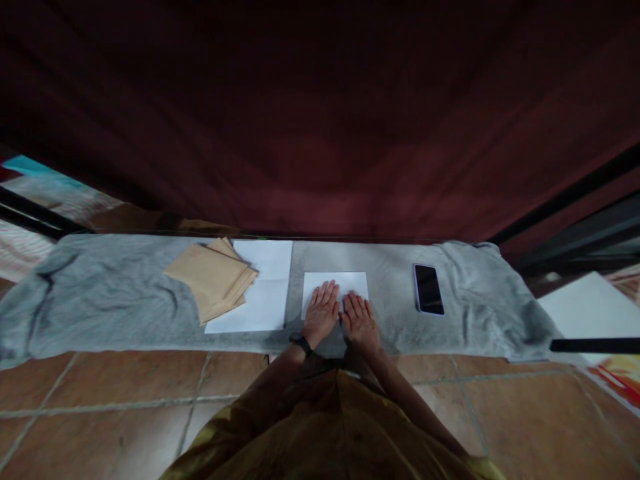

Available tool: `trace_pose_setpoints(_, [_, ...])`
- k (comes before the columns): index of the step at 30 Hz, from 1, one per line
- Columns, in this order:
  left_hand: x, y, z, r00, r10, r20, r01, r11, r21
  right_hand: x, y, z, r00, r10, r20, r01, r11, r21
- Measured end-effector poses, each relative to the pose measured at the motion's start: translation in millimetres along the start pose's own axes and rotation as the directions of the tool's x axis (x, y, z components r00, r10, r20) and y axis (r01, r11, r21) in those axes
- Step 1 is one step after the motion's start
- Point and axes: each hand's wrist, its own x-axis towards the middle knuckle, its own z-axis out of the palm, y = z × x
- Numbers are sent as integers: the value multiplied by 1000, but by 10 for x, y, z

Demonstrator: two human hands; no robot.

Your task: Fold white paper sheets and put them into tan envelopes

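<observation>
A folded white sheet of paper (334, 283) lies on a grey cloth (115, 300) spread over the floor. My left hand (321, 312) rests flat on the paper's near left part, fingers stretched out and open; a dark band sits on that wrist. My right hand (360, 321) lies flat beside it on the paper's near right part, fingers also spread. Neither hand holds anything. The two hands almost touch each other.
Left of the paper lies a larger white sheet (260, 293) with a fanned stack of brown envelopes (213, 279) on it. A dark phone (429, 289) lies to the right on the cloth. Terracotta floor tiles (100, 407) run in front; a dark red curtain (320, 120) hangs behind.
</observation>
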Motion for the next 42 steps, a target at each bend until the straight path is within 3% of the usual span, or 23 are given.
trace_pose_setpoints(10, [228,-246,-36,990,-125,-61,126,992,11,-117,106,-79,998,58,3,-58,995,-87])
trace_pose_setpoints(17, [528,-303,-299,990,-130,58,129,991,31,-129,91,-90,997,73,8,-73,995,-69])
trace_pose_setpoints(26, [792,-382,-548,988,-136,73,136,991,6,-129,69,-114,996,88,15,-87,995,-38])
trace_pose_setpoints(32, [773,-323,-916,998,-58,14,59,997,-46,-125,183,-93,989,146,-17,-139,970,199])
trace_pose_setpoints(35, [707,-280,-1154,990,22,-138,-29,998,-53,-105,255,-66,951,305,-55,-255,870,421])
trace_pose_setpoints(37, [597,-250,-1232,958,109,-267,-122,992,-32,-103,290,-46,919,388,-69,-296,794,531])
trace_pose_setpoints(39, [427,-218,-1200,931,179,-318,-184,983,14,-120,324,-25,901,426,-77,-307,755,579])
trace_pose_setpoints(42, [111,-180,-958,946,198,-258,-181,979,88,-165,385,0,866,489,-109,-324,712,623])
